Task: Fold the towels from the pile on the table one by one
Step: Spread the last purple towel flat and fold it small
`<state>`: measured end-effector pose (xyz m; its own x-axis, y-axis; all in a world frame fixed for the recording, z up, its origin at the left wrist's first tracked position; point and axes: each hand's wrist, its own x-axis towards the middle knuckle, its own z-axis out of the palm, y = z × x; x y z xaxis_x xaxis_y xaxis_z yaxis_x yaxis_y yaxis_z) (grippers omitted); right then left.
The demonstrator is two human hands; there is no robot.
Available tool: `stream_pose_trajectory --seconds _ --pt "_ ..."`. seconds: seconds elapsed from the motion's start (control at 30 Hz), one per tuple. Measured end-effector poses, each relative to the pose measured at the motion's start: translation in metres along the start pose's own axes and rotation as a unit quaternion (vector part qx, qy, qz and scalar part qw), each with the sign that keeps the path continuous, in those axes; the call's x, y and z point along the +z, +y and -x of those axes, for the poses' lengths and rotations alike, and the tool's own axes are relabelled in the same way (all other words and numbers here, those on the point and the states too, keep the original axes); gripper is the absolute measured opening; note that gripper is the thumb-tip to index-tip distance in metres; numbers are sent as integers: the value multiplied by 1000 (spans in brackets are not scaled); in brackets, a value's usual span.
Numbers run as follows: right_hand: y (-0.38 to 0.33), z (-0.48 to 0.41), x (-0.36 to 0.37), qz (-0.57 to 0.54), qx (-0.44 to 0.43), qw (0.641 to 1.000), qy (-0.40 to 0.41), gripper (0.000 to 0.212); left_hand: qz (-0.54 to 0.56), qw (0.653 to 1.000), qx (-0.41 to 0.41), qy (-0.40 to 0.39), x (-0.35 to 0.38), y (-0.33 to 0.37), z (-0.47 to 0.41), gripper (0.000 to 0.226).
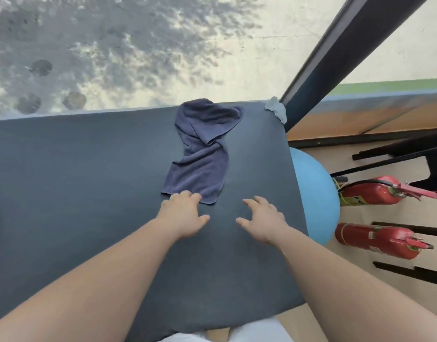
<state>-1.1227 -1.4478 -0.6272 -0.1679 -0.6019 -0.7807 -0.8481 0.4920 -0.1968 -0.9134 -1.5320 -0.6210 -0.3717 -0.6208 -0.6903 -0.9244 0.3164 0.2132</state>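
A dark blue towel lies crumpled and partly twisted on the dark grey table, running from the far edge toward me. My left hand is palm down with its fingertips on the towel's near edge. My right hand hovers palm down, fingers spread, over the bare table just right of the towel's near corner, holding nothing.
A small grey cloth sits at the table's far right corner by a dark post. Right of the table are a blue ball, two red fire extinguishers, and black furniture legs. A window lies beyond the far edge.
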Motion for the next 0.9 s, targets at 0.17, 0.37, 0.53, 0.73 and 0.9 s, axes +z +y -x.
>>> stream_pose_trajectory --seconds 0.17,0.37,0.53,0.73,0.9 --pt "34 -57 0 12 -23 996 -80 74 -46 994 20 -100 25 23 -54 69" --pt "71 -79 8 -17 -81 984 -160 77 -72 987 -13 -143 53 32 -65 72" --pt "62 -73 -7 -16 -90 988 -122 80 54 999 -6 -7 42 39 -46 51" --pt "29 -19 -18 -127 -222 966 -45 94 327 918 -131 183 10 72 14 13" --pt "6 29 -17 -69 -356 931 52 61 390 908 -27 150 2 88 88 27"
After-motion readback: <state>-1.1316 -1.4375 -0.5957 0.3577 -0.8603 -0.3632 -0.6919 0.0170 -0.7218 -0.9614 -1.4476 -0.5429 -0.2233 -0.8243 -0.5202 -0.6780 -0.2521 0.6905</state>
